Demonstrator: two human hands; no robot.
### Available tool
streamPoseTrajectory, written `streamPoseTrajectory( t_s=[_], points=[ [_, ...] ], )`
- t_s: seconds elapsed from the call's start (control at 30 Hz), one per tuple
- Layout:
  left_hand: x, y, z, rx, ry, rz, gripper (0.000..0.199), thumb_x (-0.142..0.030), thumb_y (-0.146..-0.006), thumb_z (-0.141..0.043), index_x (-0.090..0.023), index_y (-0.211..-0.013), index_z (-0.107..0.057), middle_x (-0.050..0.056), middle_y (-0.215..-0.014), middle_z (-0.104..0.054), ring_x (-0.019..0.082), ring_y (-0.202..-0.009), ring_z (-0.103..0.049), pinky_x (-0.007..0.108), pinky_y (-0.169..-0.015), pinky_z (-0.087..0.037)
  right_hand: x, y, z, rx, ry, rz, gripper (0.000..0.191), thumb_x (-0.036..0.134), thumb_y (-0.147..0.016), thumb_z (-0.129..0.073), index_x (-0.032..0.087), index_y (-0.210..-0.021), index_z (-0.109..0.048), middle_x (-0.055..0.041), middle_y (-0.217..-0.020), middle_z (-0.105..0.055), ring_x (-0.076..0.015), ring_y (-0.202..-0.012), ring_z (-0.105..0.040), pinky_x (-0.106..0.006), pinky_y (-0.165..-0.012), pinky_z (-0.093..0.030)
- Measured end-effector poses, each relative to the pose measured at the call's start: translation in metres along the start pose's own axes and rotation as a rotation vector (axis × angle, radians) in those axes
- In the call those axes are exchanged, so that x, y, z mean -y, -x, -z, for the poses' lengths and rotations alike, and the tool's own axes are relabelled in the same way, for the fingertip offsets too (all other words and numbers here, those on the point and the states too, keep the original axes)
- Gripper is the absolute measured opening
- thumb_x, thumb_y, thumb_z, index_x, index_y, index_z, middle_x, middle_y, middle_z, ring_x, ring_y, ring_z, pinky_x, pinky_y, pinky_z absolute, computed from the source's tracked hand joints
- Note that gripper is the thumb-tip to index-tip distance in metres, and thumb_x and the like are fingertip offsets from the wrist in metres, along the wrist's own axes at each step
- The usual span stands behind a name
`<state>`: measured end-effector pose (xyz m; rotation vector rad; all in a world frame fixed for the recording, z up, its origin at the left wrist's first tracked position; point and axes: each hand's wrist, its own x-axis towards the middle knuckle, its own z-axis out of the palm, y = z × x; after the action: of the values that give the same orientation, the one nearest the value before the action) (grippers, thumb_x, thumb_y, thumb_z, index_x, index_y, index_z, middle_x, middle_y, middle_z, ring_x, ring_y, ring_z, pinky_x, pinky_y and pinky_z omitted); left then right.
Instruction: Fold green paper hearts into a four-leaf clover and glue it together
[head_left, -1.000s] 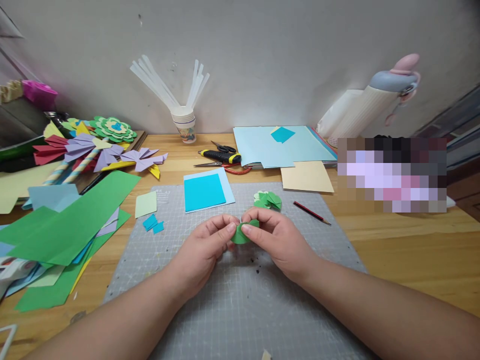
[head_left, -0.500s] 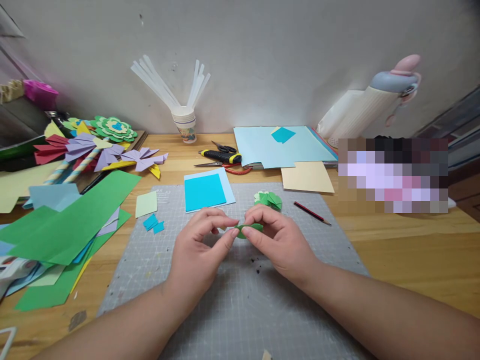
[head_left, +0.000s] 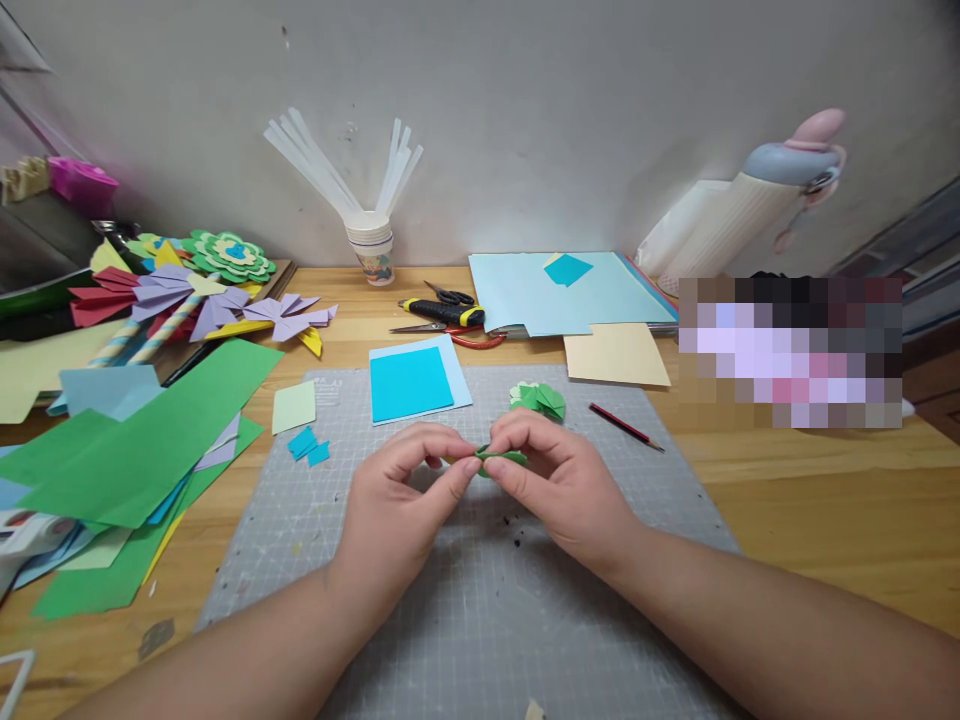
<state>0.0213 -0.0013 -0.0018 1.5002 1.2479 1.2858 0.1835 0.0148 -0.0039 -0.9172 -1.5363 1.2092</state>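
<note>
A small green paper piece [head_left: 504,458] is pinched between both hands above the grey cutting mat [head_left: 480,620]. My left hand [head_left: 409,490] grips its left end with thumb and fingertips. On the other side, my right hand [head_left: 566,485] has its thumb and bent fingers closed on the same piece. The fingers cover much of it, so its full shape is hidden. Just beyond the right hand lies a cluster of green paper petals [head_left: 538,400]. Blue square sheets [head_left: 411,385] rest on the mat behind the left hand.
Small blue scraps [head_left: 309,446] and a pale green square [head_left: 294,407] lie left. A pencil [head_left: 626,427] is at right. Scissors and a black-yellow cutter [head_left: 442,313] lie behind, near a paper cup [head_left: 371,250] of white sticks. Green sheets [head_left: 161,440] pile up at left.
The green paper piece looks slightly more folded, with a gap now showing along its upper edge. Both hands stay in nearly the same place.
</note>
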Motion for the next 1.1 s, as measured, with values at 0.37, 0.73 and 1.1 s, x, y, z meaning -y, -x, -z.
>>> streamPoseTrajectory(
  t_s=[0.37, 0.73, 1.1],
  points=[
    [-0.0021, -0.0002, 0.0003, -0.010, -0.106, -0.136, 0.008, -0.015, -0.075, -0.065, -0.021, -0.070, -0.064, -0.001, -0.074, -0.066, 0.013, -0.074, -0.061, 0.026, -0.071, -0.048, 0.0009, -0.0006, 0.0007, 0.018, 0.015, 0.014, 0.007, 0.019, -0.080, -0.063, 0.020, -0.073, -0.059, 0.0006, -0.079, -0.053, -0.0140, -0.078, -0.051, -0.029, -0.074, -0.041],
    [-0.0061, 0.0029, 0.0013, -0.091, -0.180, -0.223, 0.011, -0.011, -0.075, -0.064, -0.022, -0.072, -0.064, 0.000, -0.077, -0.064, 0.016, -0.077, -0.060, 0.030, -0.073, -0.047, -0.0009, 0.0014, 0.0000, -0.030, -0.004, 0.012, 0.021, 0.023, -0.078, -0.065, 0.025, -0.097, -0.057, -0.0016, -0.103, -0.055, -0.0170, -0.100, -0.051, -0.033, -0.090, -0.039],
    [-0.0054, 0.0082, 0.0024, -0.211, -0.353, -0.188, 0.009, -0.017, -0.077, -0.064, -0.025, -0.079, -0.066, -0.002, -0.072, -0.068, 0.014, -0.068, -0.062, 0.025, -0.061, -0.045, 0.0038, -0.0024, 0.0006, 0.127, -0.608, -0.741, 0.045, 0.054, -0.086, -0.040, 0.015, -0.069, -0.054, 0.0004, -0.051, -0.053, -0.0081, -0.036, -0.047, -0.019, -0.035, -0.020]
  ],
)
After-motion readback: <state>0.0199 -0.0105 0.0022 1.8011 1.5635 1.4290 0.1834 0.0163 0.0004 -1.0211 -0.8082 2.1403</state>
